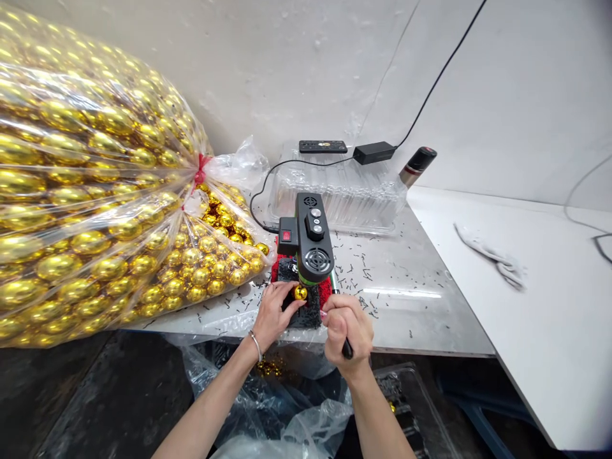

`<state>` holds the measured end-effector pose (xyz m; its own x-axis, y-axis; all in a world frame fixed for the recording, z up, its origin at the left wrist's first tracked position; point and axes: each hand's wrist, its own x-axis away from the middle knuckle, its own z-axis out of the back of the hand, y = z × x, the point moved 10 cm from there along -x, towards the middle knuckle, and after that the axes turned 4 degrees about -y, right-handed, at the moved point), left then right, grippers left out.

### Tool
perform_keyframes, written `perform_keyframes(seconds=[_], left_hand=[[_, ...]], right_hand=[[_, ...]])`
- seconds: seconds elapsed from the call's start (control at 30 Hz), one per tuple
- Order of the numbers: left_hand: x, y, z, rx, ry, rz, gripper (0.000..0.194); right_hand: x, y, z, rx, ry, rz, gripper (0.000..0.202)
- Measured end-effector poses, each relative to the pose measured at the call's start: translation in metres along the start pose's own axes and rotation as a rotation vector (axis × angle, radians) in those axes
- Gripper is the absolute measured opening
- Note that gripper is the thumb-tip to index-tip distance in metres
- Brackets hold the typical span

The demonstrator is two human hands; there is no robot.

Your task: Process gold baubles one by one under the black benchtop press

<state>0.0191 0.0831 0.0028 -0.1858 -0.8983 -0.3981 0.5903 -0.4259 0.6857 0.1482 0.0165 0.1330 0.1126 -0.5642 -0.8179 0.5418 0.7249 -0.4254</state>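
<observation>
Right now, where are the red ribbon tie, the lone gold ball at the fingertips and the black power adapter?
Red ribbon tie (201, 168): head view, its knot.
Gold ball (301, 293): head view, front.
Black power adapter (374, 153): head view, casing.

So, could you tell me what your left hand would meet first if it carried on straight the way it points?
Beyond the gold ball in its fingertips, my left hand would probably meet the near end of the black device, though it may pass underneath; depth is unclear.
</observation>
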Motion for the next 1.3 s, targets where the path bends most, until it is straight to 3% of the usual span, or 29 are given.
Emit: perform_keyframes(seconds=[0.13, 0.27, 0.47, 0.67, 0.73, 0.93, 1.03, 1.2, 1.3], left_hand=[[0.0, -0.003, -0.001, -0.002, -0.018, 0.026, 0.029], [0.001, -0.004, -0.003, -0.003, -0.024, 0.046, 0.028], [0.001, -0.003, -0.001, 0.004, 0.003, 0.036, 0.027], [0.002, -0.003, 0.0, 0.009, 0.01, 0.019, 0.028], [0.002, -0.004, -0.001, 0.017, 0.013, 0.021, 0.028], [0.0, -0.005, 0.005, 0.075, 0.035, 0.077, 0.027], [0.017, 0.005, 0.016, 0.067, 0.06, 0.066, 0.028], [0.056, 0.043, 0.021, -0.026, -0.084, -0.125, 0.042], [0.042, 0.051, 0.042, -0.098, -0.026, -0.18, 0.035]], right_hand=[[0.019, 0.008, -0.011, 0.039, 0.004, 0.049, 0.028], [0.036, 0.018, -0.014, 0.032, 0.122, 0.08, 0.03], [0.042, 0.024, -0.016, -0.019, 0.19, 0.075, 0.031], [0.038, 0.017, -0.023, 0.043, 0.057, 0.1, 0.028], [0.034, 0.013, -0.02, 0.043, 0.067, 0.101, 0.028], [-0.013, 0.002, 0.007, -0.058, 0.136, -0.122, 0.03], [-0.036, -0.001, 0.011, -0.095, 0.08, -0.219, 0.031], [-0.037, -0.007, 0.013, -0.085, 0.099, -0.178, 0.031], [-0.03, -0.008, 0.01, -0.078, 0.109, -0.151, 0.03]])
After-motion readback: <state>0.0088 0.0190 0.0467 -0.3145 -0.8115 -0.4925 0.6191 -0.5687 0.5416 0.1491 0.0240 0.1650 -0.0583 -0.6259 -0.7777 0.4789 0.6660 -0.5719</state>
